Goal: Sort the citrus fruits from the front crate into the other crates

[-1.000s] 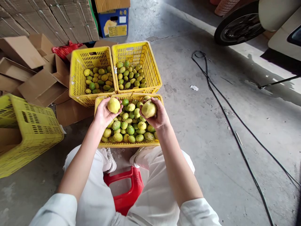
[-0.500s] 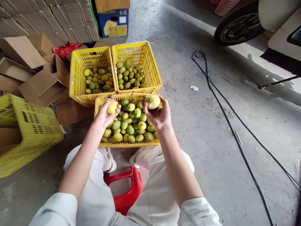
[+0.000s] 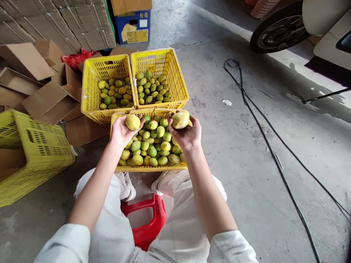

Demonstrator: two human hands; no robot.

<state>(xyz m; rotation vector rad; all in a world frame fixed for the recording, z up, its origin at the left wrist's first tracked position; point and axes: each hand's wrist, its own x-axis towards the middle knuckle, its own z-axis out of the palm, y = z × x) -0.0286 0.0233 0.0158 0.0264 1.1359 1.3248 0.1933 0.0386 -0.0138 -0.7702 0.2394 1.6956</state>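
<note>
My left hand (image 3: pixel 122 132) holds a round yellow lemon (image 3: pixel 132 122) in its curled fingers, over the left part of the near yellow crate (image 3: pixel 149 168). A larger, longer pale-yellow lemon (image 3: pixel 180 119) rests in my right hand (image 3: pixel 189 135), above the crate's right side. Both palms face up. Below them the crate holds many green and yellow lemons (image 3: pixel 152 151). Two more yellow crates touch its far side, the back left crate (image 3: pixel 85 86) and the back right crate (image 3: pixel 179 78), each with a layer of similar fruit.
Another yellow crate (image 3: pixel 49 146) stands at the left, near a heap of cardboard boxes (image 3: pixel 46 98). A red stool (image 3: pixel 146 230) is between my legs. Black cable (image 3: pixel 270 146) runs over the concrete floor at the right. A vehicle's wheel (image 3: pixel 279 29) shows at the upper right.
My right hand has shifted slightly right and turned its lemon from upright in the fingers to lying sideways. The left hand has rolled its lemon in place. The crates have not moved.
</note>
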